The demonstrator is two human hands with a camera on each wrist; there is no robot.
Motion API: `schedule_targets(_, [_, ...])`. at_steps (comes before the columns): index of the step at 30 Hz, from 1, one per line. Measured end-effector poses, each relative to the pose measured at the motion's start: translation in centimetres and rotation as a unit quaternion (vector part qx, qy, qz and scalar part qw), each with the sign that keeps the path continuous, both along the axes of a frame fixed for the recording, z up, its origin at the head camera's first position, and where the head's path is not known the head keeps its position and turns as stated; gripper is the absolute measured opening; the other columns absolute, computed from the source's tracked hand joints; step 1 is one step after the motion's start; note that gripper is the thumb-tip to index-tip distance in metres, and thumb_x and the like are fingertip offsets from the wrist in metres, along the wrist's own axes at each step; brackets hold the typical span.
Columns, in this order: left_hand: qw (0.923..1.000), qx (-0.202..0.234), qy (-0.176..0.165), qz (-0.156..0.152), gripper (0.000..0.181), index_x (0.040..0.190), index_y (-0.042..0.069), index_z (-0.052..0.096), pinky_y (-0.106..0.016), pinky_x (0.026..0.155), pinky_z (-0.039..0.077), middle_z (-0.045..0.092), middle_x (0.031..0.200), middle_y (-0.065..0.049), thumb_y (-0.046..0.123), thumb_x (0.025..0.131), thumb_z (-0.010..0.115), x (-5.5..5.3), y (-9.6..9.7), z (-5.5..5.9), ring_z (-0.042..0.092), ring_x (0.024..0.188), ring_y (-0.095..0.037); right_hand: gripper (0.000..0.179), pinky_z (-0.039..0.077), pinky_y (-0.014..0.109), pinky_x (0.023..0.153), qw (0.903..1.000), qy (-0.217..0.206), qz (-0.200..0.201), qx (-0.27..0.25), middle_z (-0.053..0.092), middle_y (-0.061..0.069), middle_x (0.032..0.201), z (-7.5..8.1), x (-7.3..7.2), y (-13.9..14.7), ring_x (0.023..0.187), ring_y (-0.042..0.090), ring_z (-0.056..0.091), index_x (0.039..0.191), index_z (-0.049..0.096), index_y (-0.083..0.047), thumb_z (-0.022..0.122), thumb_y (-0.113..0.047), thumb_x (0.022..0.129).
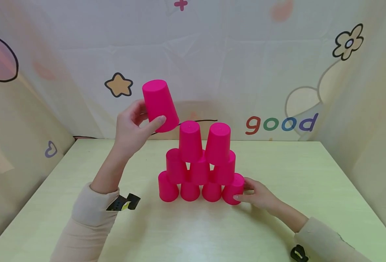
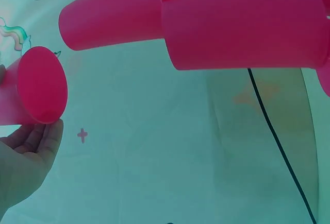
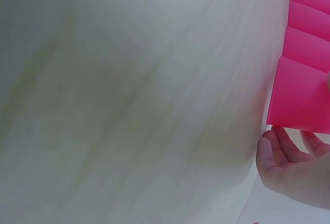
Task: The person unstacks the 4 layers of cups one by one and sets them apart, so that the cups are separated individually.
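Thumb and fingers of my left hand (image 1: 130,127) grip a pink cup (image 1: 160,105) upside down and slightly tilted. It hangs up and left of a stack of similar inverted cups; its open mouth (image 2: 44,85) faces the camera in the left wrist view. The stack has several cups along the bottom, three in the middle row and two on top, a top-left cup (image 1: 190,142) and a top-right cup (image 1: 218,143). Low at the right end, my right hand (image 1: 262,194) holds the bottom-right cup (image 1: 233,191), thumb in front and fingers behind.
The stack stands on a pale wooden table (image 1: 196,233). Behind it hangs a white backdrop cloth (image 1: 225,83) with a star, a flower and the word "good". More printed cloth (image 1: 12,153) flanks the left side. Each sleeve has a black strap (image 1: 123,202) near the cuff.
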State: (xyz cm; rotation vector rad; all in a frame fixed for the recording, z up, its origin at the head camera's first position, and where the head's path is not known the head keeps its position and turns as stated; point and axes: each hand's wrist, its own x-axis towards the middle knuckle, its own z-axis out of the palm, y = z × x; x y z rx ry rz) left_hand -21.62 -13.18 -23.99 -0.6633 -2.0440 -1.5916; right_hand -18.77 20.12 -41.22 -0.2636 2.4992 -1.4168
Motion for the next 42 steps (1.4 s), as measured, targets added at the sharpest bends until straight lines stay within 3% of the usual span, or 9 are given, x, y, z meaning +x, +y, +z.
schedule_targets(8, [0.9997, -0.003, -0.012, 0.021, 0.044, 0.121, 0.001, 0.052, -0.024, 0.081, 0.048, 0.058, 0.111, -0.01, 0.009, 0.08, 0.067, 0.3, -1.2, -0.6, 0.056, 0.097, -0.018, 0.064, 0.049, 0.041, 0.079, 1.0, -0.002, -0.001, 0.002, 0.055, 0.011, 0.114, 0.0, 0.0, 0.1, 0.103, 0.028, 0.051, 0.128, 0.047, -0.006, 0.075, -0.025, 0.074])
schedule_targets(16, [0.9988, 0.003, -0.02, 0.044, 0.043, 0.12, 0.0, 0.053, -0.022, 0.08, 0.048, 0.058, 0.108, -0.009, 0.009, 0.08, 0.067, 0.3, -2.5, -1.9, 0.056, 0.095, -0.017, 0.062, 0.048, 0.04, 0.079, 1.0, 0.003, 0.007, 0.003, 0.056, 0.01, 0.113, -0.3, -0.1, 0.4, 0.103, 0.028, 0.051, 0.127, 0.047, -0.006, 0.074, -0.025, 0.075])
schedule_targets(30, [0.9941, -0.022, -0.045, 0.096, 0.044, 0.119, 0.001, 0.053, -0.02, 0.079, 0.047, 0.058, 0.107, -0.007, 0.014, 0.08, 0.069, -0.1, -4.9, -4.1, 0.055, 0.094, -0.016, 0.063, 0.049, 0.041, 0.079, 0.9999, 0.004, 0.002, 0.01, 0.056, 0.01, 0.113, 0.0, 0.0, 0.1, 0.102, 0.028, 0.051, 0.126, 0.048, -0.005, 0.076, -0.026, 0.073])
schedule_targets(42, [0.9904, -0.053, -0.05, 0.118, 0.048, 0.122, 0.001, 0.051, -0.017, 0.079, 0.046, 0.059, 0.108, -0.008, 0.013, 0.08, 0.069, 0.1, -6.3, -5.9, 0.055, 0.091, -0.011, 0.063, 0.048, 0.04, 0.08, 1.0, 0.005, 0.003, 0.006, 0.055, 0.01, 0.113, -0.1, -0.1, 0.0, 0.102, 0.027, 0.051, 0.127, 0.047, -0.006, 0.075, -0.026, 0.074])
